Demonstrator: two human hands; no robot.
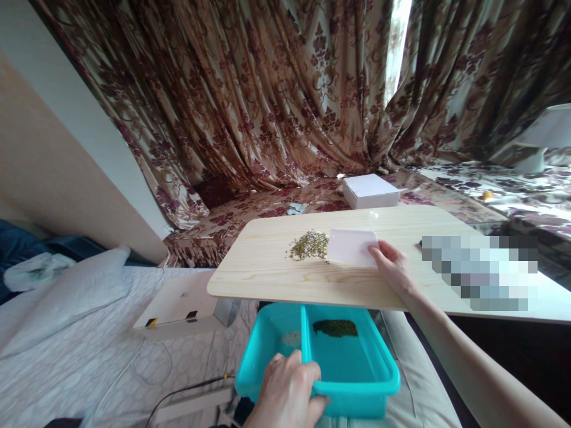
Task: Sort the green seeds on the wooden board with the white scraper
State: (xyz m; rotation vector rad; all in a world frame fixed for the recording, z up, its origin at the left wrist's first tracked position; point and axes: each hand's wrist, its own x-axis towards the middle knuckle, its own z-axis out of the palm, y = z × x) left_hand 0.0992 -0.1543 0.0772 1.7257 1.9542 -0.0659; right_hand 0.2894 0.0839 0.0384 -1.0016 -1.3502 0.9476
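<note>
Floral curtains w/ bright gap R, beige wall & quilted bed L, wht lamp far R

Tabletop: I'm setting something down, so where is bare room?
The tabletop is bare between its left edge and the greenish pile, and along its near edge before the pale sheet. It's crowded centrally, where the right hand holds that sheet beside the pile; the pixelated patch at right can't be judged.

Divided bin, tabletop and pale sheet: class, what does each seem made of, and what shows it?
Divided bin: likely plastic with slight gloss; evenly coloured, moulded rim.
Tabletop: smooth wood or wood-effect laminate; grain lines, soft shine.
Pale sheet: smooth, probably plastic; thin, flat, evenly coloured, though card possible.
</note>
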